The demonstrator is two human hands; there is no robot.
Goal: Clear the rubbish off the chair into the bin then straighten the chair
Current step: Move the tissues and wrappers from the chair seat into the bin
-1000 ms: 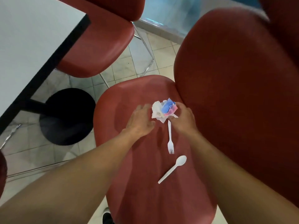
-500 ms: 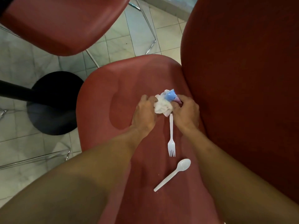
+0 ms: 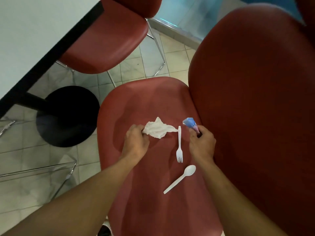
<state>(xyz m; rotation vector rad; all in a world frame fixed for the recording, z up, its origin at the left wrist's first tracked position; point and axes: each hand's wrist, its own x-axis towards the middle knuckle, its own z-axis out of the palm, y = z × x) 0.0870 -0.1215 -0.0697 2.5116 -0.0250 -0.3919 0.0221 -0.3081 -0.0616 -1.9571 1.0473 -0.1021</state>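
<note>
On the red chair seat (image 3: pixel 136 103) the little heap of rubbish has come apart. Half a second ago both of my hands were bunched together over one wad, napkin and wrapper pressed against each other; now the hands have drawn away to either side and each has carried off its own piece. To my eye that means the pickup of the soft rubbish is done and only the cutlery is left to gather before anything goes to the bin, which I cannot see from the head camera.

My left hand (image 3: pixel 136 143) has its fingers curled around one end of the crumpled white napkin (image 3: pixel 157 130); the rest of the paper trails out to the right, its far tip just reaching the handle end of the white plastic fork (image 3: pixel 179 147). My right hand (image 3: pixel 202 145) pinches the blue and pink wrapper (image 3: pixel 190 124) by its lower end, so the blue part sticks up beyond the fingers, close to the chair's backrest (image 3: pixel 255 99). The two hands are well apart, with the fork lying between them, tines towards me.

Nearer to me, the white plastic spoon (image 3: pixel 180 178) lies aslant on the seat, apart from the fork and untouched. Neither hand has a free finger spare at present, so I judge the fork and spoon will need a second grab or a regrip.
</note>
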